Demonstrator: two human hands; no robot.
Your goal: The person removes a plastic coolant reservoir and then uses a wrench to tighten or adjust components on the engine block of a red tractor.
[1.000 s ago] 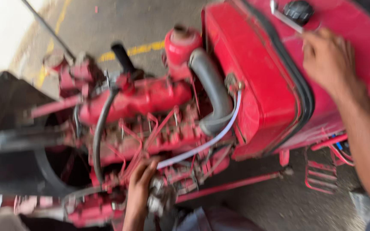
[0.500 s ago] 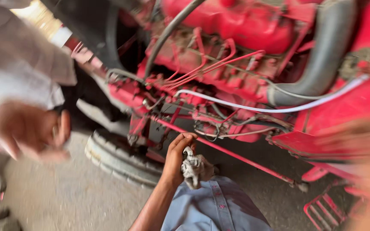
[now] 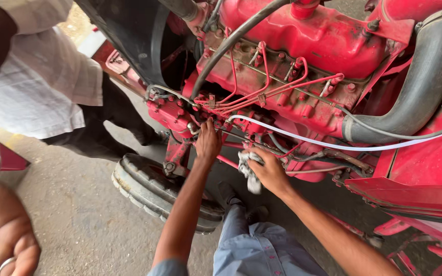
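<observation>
The left hand point(image 3: 208, 142) is resting its fingers, loosely curled and holding nothing, on the red metal tractor engine point(image 3: 303, 61). Just right, the right hand point(image 3: 271, 171) is closing its fingers around one crumpled grey cloth rag point(image 3: 246, 168) below one white plastic hose point(image 3: 333, 144).

i am wearing a light blue-grey shirt point(image 3: 262, 250) with small pale buttons down the front. its short sleeve point(image 3: 167, 268) is showing at the near edge, leaving my forearms bare to my left hand point(image 3: 208, 143) and right hand point(image 3: 271, 173). i am wearing dark shoes point(image 3: 228, 193).
</observation>
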